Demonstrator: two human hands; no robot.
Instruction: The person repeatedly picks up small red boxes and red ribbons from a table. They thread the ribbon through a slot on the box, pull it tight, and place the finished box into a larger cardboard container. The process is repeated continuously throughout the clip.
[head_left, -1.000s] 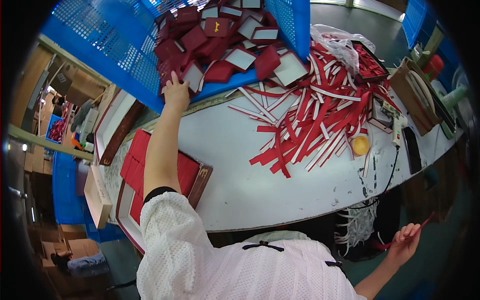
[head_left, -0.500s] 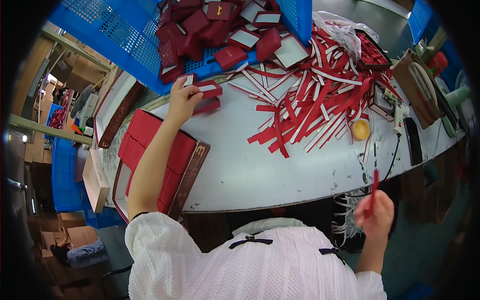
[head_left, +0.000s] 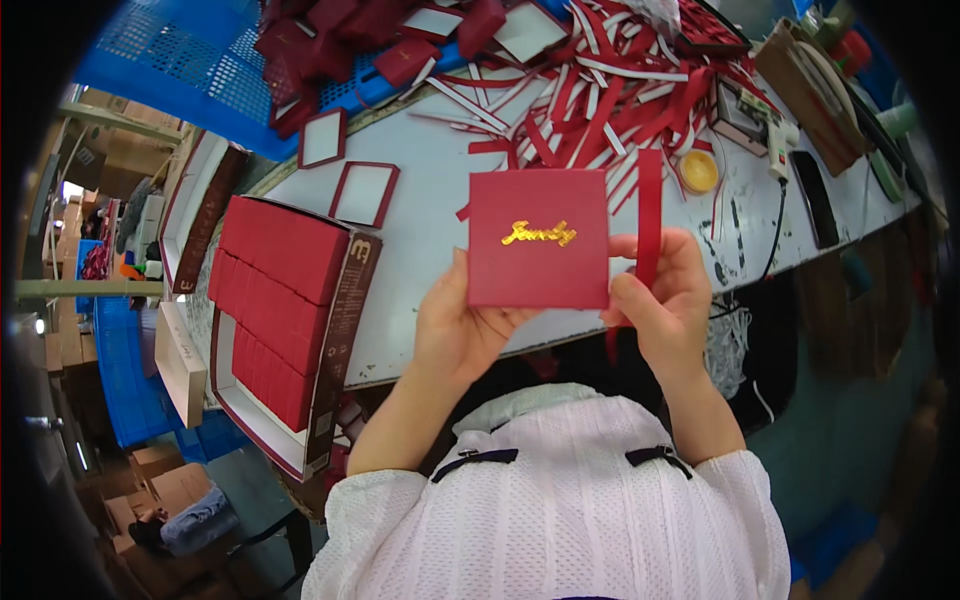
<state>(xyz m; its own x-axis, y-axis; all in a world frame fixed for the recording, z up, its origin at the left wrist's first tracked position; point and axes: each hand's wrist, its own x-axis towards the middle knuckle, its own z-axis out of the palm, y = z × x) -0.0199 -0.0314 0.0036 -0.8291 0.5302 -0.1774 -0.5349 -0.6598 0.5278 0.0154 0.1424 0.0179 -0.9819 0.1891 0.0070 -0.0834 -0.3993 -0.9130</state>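
Observation:
I hold a flat square red box lid (head_left: 538,238) with gold lettering in front of me, above the near edge of the white table (head_left: 430,210). My left hand (head_left: 462,322) grips its lower left corner from beneath. My right hand (head_left: 664,296) pinches its right edge and also holds a red ribbon strip (head_left: 649,215) that stands upright beside the lid and hangs down below the hand.
A cardboard carton (head_left: 285,330) packed with red boxes lies at my left. A blue crate (head_left: 200,60) of red box parts tilts at the back left. Loose red and white strips (head_left: 610,90) cover the far table. A glue gun (head_left: 775,135), a phone (head_left: 817,198) and a yellow round lid (head_left: 698,170) lie at right.
My left hand came back from the blue crate with the red lid. My right hand rose from low at my side, bringing the ribbon strip up to the lid.

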